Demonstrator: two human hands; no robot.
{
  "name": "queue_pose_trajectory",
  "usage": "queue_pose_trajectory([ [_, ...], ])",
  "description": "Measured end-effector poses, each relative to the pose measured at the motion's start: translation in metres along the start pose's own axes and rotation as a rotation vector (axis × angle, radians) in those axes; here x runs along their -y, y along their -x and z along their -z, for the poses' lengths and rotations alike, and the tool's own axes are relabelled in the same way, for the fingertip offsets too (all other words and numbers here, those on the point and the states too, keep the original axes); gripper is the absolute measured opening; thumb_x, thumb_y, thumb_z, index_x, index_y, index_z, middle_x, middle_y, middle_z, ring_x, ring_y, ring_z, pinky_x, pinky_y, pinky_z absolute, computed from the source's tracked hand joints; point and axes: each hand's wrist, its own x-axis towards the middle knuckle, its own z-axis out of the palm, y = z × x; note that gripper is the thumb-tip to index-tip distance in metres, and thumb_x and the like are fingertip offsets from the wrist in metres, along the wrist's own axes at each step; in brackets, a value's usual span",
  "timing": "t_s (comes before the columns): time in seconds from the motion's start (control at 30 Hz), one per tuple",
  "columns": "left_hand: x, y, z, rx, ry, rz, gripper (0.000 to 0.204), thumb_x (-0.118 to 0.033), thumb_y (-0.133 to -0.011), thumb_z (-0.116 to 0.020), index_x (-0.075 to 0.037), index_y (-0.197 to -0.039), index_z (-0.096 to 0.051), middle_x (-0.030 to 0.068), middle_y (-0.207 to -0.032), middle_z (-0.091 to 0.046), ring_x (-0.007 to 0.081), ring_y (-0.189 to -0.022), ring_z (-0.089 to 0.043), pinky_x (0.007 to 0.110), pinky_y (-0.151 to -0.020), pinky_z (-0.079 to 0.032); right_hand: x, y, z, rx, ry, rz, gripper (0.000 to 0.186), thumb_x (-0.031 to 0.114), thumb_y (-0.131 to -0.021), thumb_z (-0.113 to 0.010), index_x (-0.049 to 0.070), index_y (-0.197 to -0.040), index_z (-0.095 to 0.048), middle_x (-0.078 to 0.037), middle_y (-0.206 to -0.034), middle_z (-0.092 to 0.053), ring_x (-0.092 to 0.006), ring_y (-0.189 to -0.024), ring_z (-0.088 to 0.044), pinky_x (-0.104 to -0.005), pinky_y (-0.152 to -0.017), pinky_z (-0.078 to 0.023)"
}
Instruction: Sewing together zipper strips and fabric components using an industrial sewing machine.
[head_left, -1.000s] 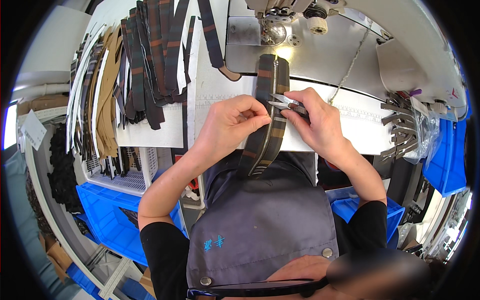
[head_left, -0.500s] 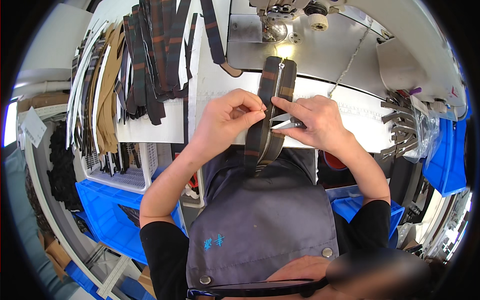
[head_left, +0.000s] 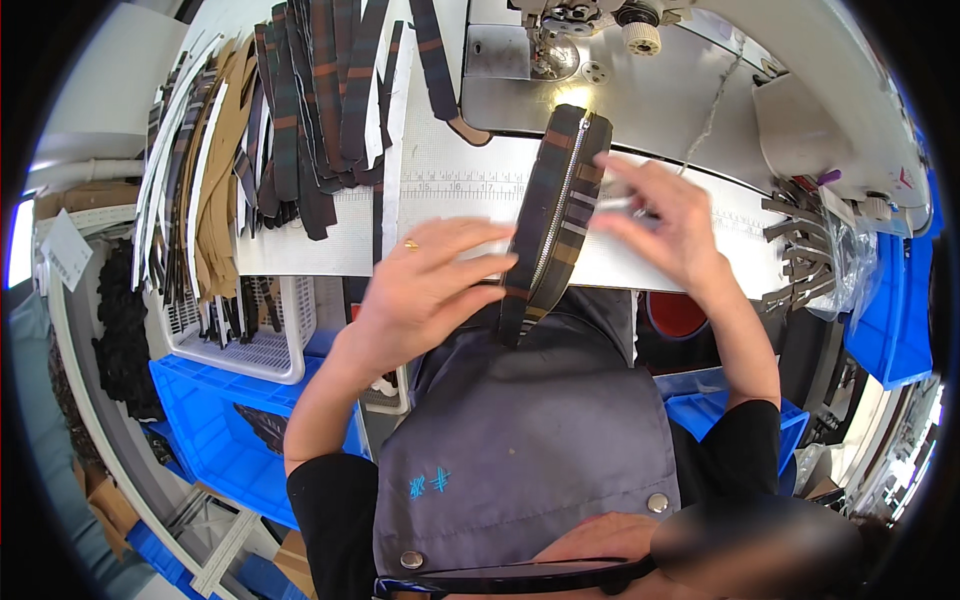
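A dark plaid zippered fabric piece [head_left: 545,225] lies lengthwise over the white work board [head_left: 450,160]'s front edge, its far end on the sewing machine's metal bed [head_left: 510,105]. My left hand [head_left: 420,290], blurred, has its fingers apart at the piece's left edge, near its lower half. My right hand [head_left: 670,230] is at the right edge, index finger by the upper half of the zipper piece; small metal snips [head_left: 640,208] sit in its palm, largely hidden and smeared.
Plaid, tan and white strips [head_left: 300,120] lie piled at the left, above a white basket [head_left: 290,360] and a blue bin [head_left: 190,410]. The sewing machine head [head_left: 640,30] stands at the back. Short dark strips, a plastic bag [head_left: 850,280] and another blue bin [head_left: 890,340] are at the right.
My left hand has moved down and left, its pinch loosened. My right hand has shifted right, the snips drawn back from the zipper. The piece's upper end has shifted right.
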Motion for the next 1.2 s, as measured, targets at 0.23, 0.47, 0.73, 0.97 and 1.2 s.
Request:
queue_pose_trajectory([
  [0.23,0.019,-0.001,-0.042,-0.139,-0.325,-0.228,0.036,-0.009,-0.075,-0.073,-0.009,-0.11,-0.066,0.0032,-0.121,-0.062,0.0209,-0.112,-0.058,0.047,-0.108,-0.026,0.018,-0.006,0.008,-0.074,0.321,0.097,0.027,0.012,-0.073,-0.073,0.01,-0.099,-0.067,-0.006,-0.089,-0.06,-0.0241,-0.076,-0.057,-0.0367,-0.069,-0.046],
  [0.47,0.021,0.002,-0.045,-0.113,-0.411,-0.219,0.037,-0.008,-0.074,-0.075,-0.01,-0.109,-0.066,0.0024,-0.119,-0.063,0.0187,-0.109,-0.059,0.047,-0.11,-0.023,0.02,-0.019,-0.028,0.025,-0.111,0.154,0.013,0.006,-0.077,-0.07,0.004,-0.086,-0.061,-0.008,-0.082,-0.055,-0.0277,-0.074,-0.059,-0.0359,-0.061,-0.048],
  [0.73,0.025,0.003,-0.047,-0.157,-0.337,-0.218,0.032,-0.009,-0.075,-0.074,-0.01,-0.106,-0.067,0.0031,-0.117,-0.065,0.0189,-0.109,-0.059,0.047,-0.111,-0.021,0.035,-0.023,-0.014,0.22,0.117,0.299,0.013,0.006,-0.071,-0.066,0.002,-0.081,-0.058,-0.008,-0.08,-0.054,-0.0234,-0.071,-0.059,-0.0316,-0.059,-0.05],
  [0.97,0.025,0.002,-0.046,-0.148,-0.363,-0.232,0.029,-0.013,-0.077,-0.072,-0.01,-0.105,-0.066,-0.0005,-0.117,-0.062,0.0158,-0.11,-0.058,0.049,-0.108,-0.023,0.034,-0.04,-0.009,0.227,0.227,0.33,0.01,0.008,-0.069,-0.062,0.003,-0.076,-0.056,-0.009,-0.075,-0.051,-0.0228,-0.069,-0.057,-0.031,-0.057,-0.05],
  [1.2,0.027,0.003,-0.044,-0.118,-0.26,-0.176,0.03,-0.01,-0.077,-0.073,-0.011,-0.106,-0.066,0.0017,-0.114,-0.066,0.0189,-0.11,-0.059,0.048,-0.112,-0.019,0.019,-0.026,0.003,0.278,-0.102,0.15,0.007,0.007,-0.08,-0.065,0.003,-0.082,-0.06,-0.009,-0.076,-0.055,-0.0269,-0.063,-0.059,-0.0386,-0.053,-0.048],
])
